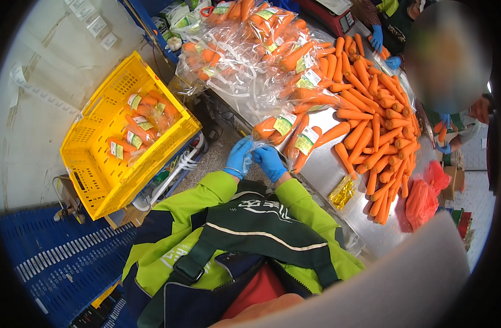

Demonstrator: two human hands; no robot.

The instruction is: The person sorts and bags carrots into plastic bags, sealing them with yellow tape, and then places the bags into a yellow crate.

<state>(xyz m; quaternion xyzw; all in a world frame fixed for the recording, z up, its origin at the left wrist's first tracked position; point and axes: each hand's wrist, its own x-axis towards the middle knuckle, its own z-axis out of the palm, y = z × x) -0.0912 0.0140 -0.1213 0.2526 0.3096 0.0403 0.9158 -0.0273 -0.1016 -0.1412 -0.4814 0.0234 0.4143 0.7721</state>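
Observation:
Both my hands wear blue gloves and meet at the table's near edge. My left hand (239,159) and my right hand (269,162) pinch the gathered end of a clear plastic bag of carrots (274,128) that bears a green and white label. Just right of it lies another labelled bag of carrots (303,147). Loose carrots (373,119) form a large heap on the metal table (322,174). Beyond my hands, many bagged carrots (271,28) are piled up. A bundle of gold twist ties (342,192) rests near the table's front edge.
At the left, a yellow plastic crate (86,180) holds several bagged carrots. A red scale (336,18) stands at the far edge. Red plastic bags (422,201) lie at the table's right end. Across the table, people in blue gloves (377,37) handle carrots. Blue slatted panels (70,254) are at lower left.

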